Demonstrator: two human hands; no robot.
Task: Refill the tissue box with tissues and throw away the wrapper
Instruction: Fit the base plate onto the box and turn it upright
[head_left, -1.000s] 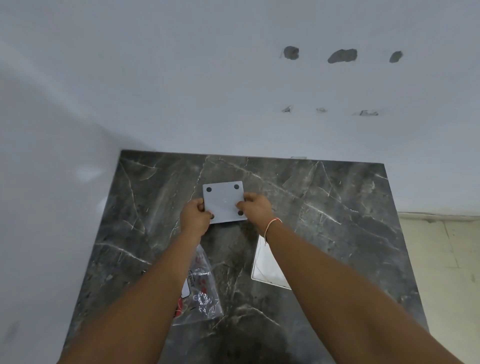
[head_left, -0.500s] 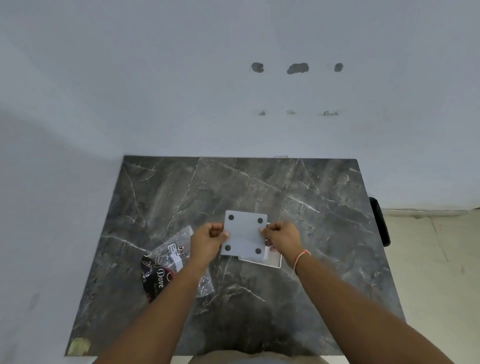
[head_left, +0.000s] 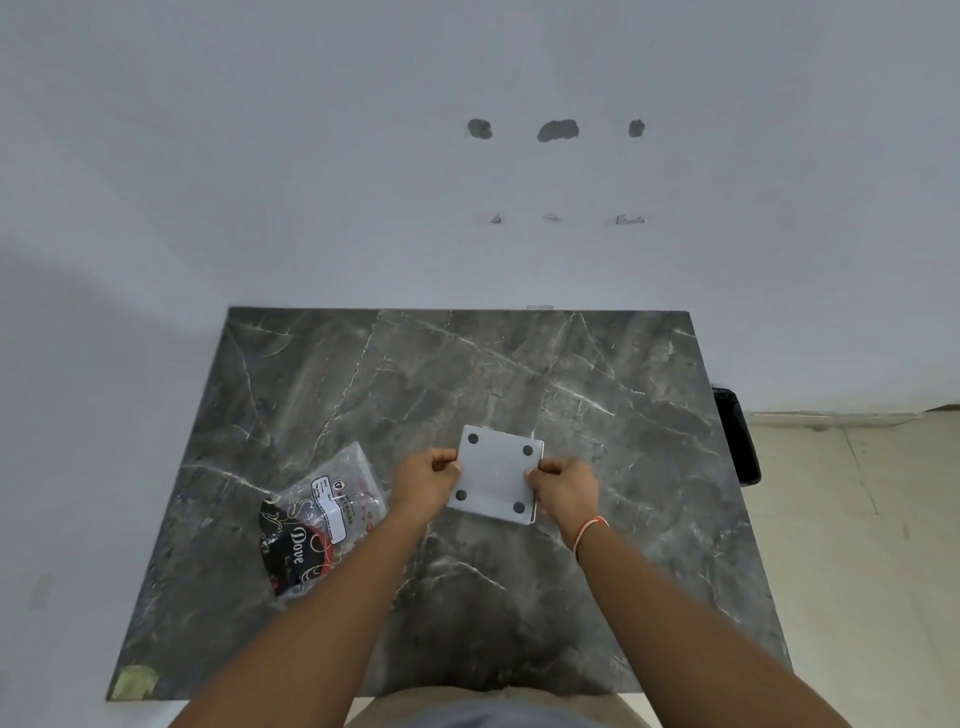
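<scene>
Tissue box (head_left: 496, 475), underside up, four dark feet shown, pinched at side edges by left hand (head_left: 427, 480) and right hand (head_left: 563, 488) grip. Wrapper (head_left: 322, 514) lying left of box on desk (head_left: 597, 395).

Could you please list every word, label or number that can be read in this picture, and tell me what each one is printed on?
"Dove": white script on the dark part of the plastic wrapper lying on the marble table.
White sticker on the same wrapper: several lines of print, too small and blurred to read.
Grey panel held between the left hand and right hand: four dark round dots, no text.
</scene>
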